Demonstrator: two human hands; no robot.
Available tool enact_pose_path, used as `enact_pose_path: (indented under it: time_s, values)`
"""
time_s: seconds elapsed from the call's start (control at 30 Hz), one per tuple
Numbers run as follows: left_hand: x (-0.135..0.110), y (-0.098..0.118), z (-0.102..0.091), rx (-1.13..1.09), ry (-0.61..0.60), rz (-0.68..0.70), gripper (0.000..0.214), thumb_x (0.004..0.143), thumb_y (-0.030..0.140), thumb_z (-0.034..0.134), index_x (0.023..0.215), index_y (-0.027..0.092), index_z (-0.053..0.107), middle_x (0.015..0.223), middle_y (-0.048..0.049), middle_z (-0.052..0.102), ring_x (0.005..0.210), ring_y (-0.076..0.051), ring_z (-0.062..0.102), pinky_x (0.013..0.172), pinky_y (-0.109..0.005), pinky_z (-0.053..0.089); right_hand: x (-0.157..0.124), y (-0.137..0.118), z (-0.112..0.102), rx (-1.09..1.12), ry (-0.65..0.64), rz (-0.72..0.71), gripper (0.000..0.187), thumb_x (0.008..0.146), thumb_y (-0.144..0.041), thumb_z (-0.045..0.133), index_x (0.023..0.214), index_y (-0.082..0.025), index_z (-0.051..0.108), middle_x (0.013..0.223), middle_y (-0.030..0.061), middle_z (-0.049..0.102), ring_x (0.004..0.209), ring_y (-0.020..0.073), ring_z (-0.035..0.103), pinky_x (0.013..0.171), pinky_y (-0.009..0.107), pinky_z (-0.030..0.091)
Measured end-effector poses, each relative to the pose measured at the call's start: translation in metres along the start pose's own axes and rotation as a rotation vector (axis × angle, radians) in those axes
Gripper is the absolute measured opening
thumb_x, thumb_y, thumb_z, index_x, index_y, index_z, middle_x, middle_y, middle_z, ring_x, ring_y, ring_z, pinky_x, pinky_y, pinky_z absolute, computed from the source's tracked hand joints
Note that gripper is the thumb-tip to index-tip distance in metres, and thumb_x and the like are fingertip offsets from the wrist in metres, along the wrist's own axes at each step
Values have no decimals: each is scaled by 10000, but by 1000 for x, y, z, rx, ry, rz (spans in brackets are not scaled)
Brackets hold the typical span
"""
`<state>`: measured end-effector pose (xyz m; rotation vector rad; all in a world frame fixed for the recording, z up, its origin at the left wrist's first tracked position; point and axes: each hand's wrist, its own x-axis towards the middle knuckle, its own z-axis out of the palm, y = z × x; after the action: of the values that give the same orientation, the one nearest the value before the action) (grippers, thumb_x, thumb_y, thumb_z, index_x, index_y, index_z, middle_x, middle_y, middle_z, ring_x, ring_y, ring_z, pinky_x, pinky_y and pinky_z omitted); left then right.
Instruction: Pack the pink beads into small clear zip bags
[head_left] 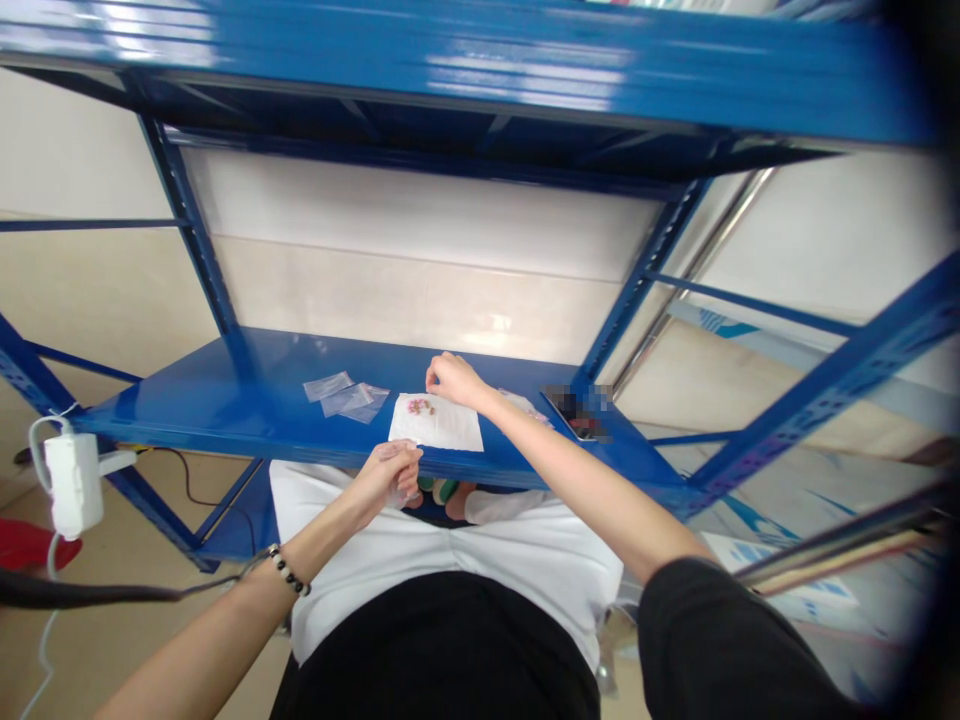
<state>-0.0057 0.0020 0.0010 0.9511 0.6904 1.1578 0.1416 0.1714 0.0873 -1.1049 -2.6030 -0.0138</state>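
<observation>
My left hand is at the shelf's front edge, by the near left corner of a white sheet of paper. Its fingers are curled together; whatever they hold, if anything, is too small to name. Over the far edge of the paper, my right hand has its fingertips pinched together, and their contents cannot be made out. A small cluster of pinkish and greenish bits lies on the paper between both hands. Several clear plastic bags rest on the blue shelf, left of the paper.
Right of my right forearm lie a pale packet with pinkish bits and a dark flat object, partly blurred out. A blue upper shelf overhangs the work surface. A white power strip hangs at the left.
</observation>
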Motion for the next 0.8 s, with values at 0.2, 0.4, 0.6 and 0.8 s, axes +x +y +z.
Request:
enact_pose_path:
  time_s: [0.2, 0.4, 0.6, 0.8]
  values:
    - [1, 1, -1, 25, 7, 19, 357, 798, 374, 701, 668, 186, 427, 502, 82, 329, 399, -60, 323, 397, -205, 317, -14, -16, -10, 143, 25, -53, 104, 763, -113, 662, 735, -164, 748, 817, 58, 727, 842, 196, 650, 783, 264, 443]
    - [3, -1, -2, 65, 16, 35, 364, 776, 373, 725, 647, 181, 444, 475, 85, 336, 385, -61, 327, 390, -217, 316, -50, -68, -21, 556, -27, -294, 40, 782, -189, 707, 768, -176, 742, 861, 35, 707, 841, 161, 635, 784, 252, 451]
    - [-1, -2, -2, 99, 5, 28, 407, 777, 372, 722, 588, 177, 418, 468, 71, 344, 401, -68, 363, 402, -226, 324, -69, -85, -16, 551, -58, -363, 62, 792, -213, 720, 741, -179, 731, 873, 31, 676, 863, 161, 611, 854, 283, 434]
    - [0, -1, -2, 68, -13, 21, 370, 800, 348, 704, 620, 175, 431, 482, 75, 340, 402, -66, 347, 393, -219, 317, -64, -79, -14, 578, -120, -366, 83, 804, -235, 715, 774, -165, 746, 891, 50, 695, 870, 172, 617, 814, 271, 447]
